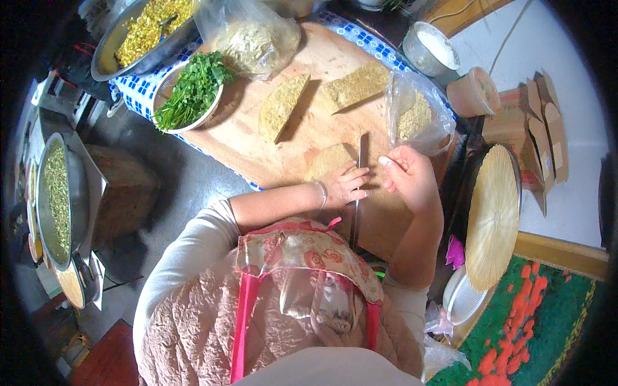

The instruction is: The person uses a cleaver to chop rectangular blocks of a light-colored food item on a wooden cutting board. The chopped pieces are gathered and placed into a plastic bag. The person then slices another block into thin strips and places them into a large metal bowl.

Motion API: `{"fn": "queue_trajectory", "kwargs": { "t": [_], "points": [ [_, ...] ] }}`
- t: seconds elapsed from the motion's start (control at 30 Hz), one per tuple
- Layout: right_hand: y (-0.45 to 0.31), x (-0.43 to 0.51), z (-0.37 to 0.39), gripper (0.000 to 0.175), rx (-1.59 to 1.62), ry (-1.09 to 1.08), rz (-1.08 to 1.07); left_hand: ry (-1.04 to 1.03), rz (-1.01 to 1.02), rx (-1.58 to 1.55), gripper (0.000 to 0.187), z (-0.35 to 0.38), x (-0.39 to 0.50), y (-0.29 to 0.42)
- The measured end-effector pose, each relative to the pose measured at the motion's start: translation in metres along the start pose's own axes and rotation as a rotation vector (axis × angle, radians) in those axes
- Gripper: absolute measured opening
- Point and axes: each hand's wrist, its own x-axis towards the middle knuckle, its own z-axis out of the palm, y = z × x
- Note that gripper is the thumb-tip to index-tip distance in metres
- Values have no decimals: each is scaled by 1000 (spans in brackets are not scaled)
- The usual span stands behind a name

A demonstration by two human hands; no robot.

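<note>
My left hand [344,186] lies palm down with fingers spread, over a yellowish slab of dough-like food [330,160]. Its fingertips reach across the narrow metal blade of what looks like a kitchen knife [360,157], seen almost edge-on; the handle cannot be made out. Just right of the blade, my right hand [410,173] is raised with fingers curled and thumb against the index finger, nothing visible in it. Two more wedge-like slabs, one at the left [282,108] and one at the right [357,87], lie farther back on the wooden board [231,140].
Cilantro-like greens [198,89] fill a white basket [219,103] at the board's left. Clear bags of food stand behind [256,43] and at right [420,116]. A metal bowl [104,67], a flour-like powder tub [429,48], a plastic tub [473,91] and a round woven tray [495,217] surround it.
</note>
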Motion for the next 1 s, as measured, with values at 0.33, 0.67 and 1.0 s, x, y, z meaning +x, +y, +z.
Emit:
{"fn": "queue_trajectory", "kwargs": {
  "t": [0.33,0.67,1.0],
  "points": [
    [44,20,66,10,651,424,-310,43,17,-68,57,9,-1,-3],
    [53,24,71,17,694,379,-231,125,74,-43,67,2,-1,-6],
    [51,26,78,24,730,346,-199,145,58,-31,67,5,-2,-5]
  ]
}}
